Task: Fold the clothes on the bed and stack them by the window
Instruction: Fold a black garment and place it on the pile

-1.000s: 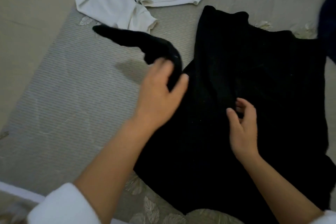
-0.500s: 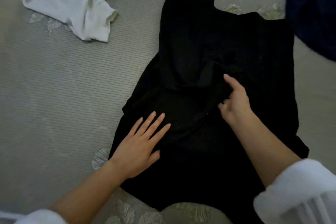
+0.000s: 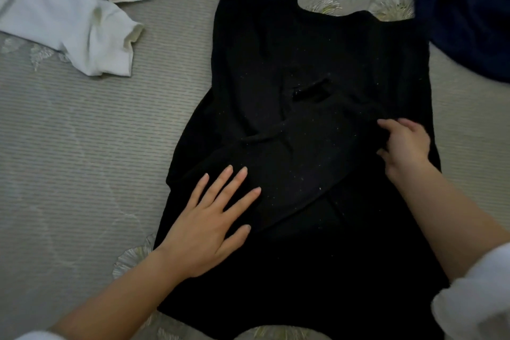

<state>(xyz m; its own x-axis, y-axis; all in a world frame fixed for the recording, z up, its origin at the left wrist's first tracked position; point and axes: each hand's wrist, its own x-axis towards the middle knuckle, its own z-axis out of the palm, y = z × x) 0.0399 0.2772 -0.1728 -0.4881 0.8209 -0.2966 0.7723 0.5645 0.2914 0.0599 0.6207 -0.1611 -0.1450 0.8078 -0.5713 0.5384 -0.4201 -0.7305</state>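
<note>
The left hand [image 3: 209, 226] lies flat, fingers spread, pressing the black sweater [image 3: 303, 50], which is spread on the bed [image 3: 69, 146] under both hands. The right hand [image 3: 405, 146] has curled fingers and seems to pinch a fold of the sweater, though the dark cloth hides the grip. A white shirt [image 3: 77, 16] lies beyond the left hand, a navy garment [image 3: 469, 8] beyond the right.

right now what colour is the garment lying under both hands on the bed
The garment is black, flecked with tiny pale specks; the head view shows it best.
</note>
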